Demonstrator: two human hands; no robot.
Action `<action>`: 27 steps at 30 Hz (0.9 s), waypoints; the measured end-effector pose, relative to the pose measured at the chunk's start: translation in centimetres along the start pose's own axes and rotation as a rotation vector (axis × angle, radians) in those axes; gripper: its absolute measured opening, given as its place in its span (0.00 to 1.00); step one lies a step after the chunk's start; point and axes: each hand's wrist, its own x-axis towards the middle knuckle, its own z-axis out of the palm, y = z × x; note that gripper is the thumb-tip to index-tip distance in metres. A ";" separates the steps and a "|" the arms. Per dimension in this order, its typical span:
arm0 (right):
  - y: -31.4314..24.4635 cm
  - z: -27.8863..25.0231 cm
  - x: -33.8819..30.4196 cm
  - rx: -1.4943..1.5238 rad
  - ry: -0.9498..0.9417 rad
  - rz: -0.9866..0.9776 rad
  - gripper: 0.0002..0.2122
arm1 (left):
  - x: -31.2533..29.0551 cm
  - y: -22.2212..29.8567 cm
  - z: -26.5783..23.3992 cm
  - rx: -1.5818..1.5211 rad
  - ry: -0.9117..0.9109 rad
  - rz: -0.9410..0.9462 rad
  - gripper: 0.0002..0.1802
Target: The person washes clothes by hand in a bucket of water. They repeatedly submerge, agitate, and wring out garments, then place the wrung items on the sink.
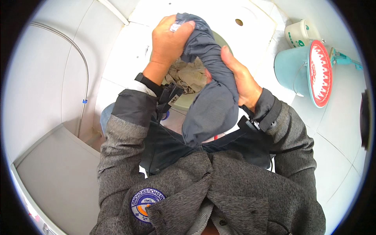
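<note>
A twisted dark grey garment (211, 111) hangs between my hands, its wide lower end bulging toward my lap. My left hand (168, 41) is closed round its upper end, the thumb pressed on the fabric. Lower down on the other side, my right hand (243, 80) grips the same garment, with the thumb up along its edge and a fingertip showing behind it. Beneath the garment stands a pale green basin (185, 104) with crumpled beige cloth (186, 74) in it. The garment hides part of the basin.
On the right a light blue bucket (288, 70) has a red-and-white basin (321, 73) tilted against its mouth. Behind it is a white bucket (297, 34). A metal hose (80, 51) runs down the left wall, above a grey flat-topped unit (58, 168). A drain hole (239, 22) lies at the back.
</note>
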 end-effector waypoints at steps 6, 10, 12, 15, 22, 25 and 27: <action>-2.4 1.0 0.0 0.256 0.076 -0.097 0.26 | 0.2 -0.2 1.2 0.060 -0.006 -0.005 0.15; -3.9 0.3 0.7 0.266 0.040 -0.203 0.26 | 0.5 -0.4 2.4 0.223 0.017 0.087 0.20; -4.2 0.2 1.5 0.334 0.025 -0.181 0.26 | 0.6 -0.8 2.1 0.215 -0.007 0.132 0.21; -4.4 0.5 2.0 0.312 -0.033 -0.193 0.26 | 0.8 -1.5 0.7 0.489 -0.163 0.230 0.21; -4.9 2.5 1.7 0.390 0.035 -0.090 0.21 | 0.4 -1.3 0.8 0.411 -0.016 0.485 0.13; -5.0 2.7 1.9 0.353 0.020 -0.122 0.23 | 0.4 0.1 0.5 0.185 -0.034 0.334 0.17; -5.0 2.4 2.3 0.370 -0.016 -0.119 0.23 | 0.2 1.1 -0.5 0.161 -0.114 0.132 0.17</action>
